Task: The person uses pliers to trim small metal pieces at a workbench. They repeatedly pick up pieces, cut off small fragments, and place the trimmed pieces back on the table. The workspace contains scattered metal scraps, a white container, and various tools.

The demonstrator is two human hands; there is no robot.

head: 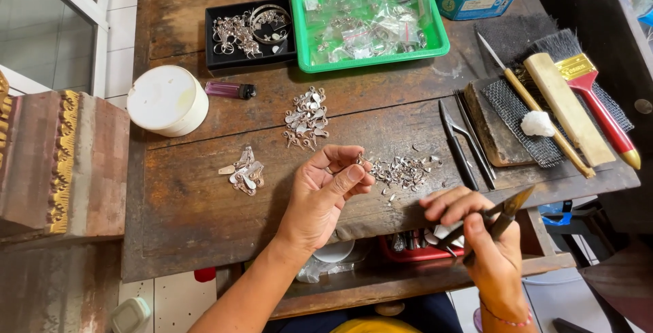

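My left hand (328, 187) is raised palm-up over the dark wooden table (183, 197), pinching a small silver piece (358, 160) between thumb and fingertips. Just right of it lies a scatter of small silver pieces (403, 170). My right hand (476, 231) sits at the table's near edge, closed around dark tweezers (500, 217) whose tips point up and right. Two more piles of silver pieces lie further left, a larger pile (306, 119) toward the middle and a smaller pile (245, 173) near my left hand.
A green tray (439, 34) of small plastic bags and a black tray (212, 57) of silver jewellery stand at the back. A white round container (166, 98), a purple lighter (230, 89), loose tweezers (459, 146), a wire mesh pad (527, 136) and a red-handled brush (598, 102) surround the piles.
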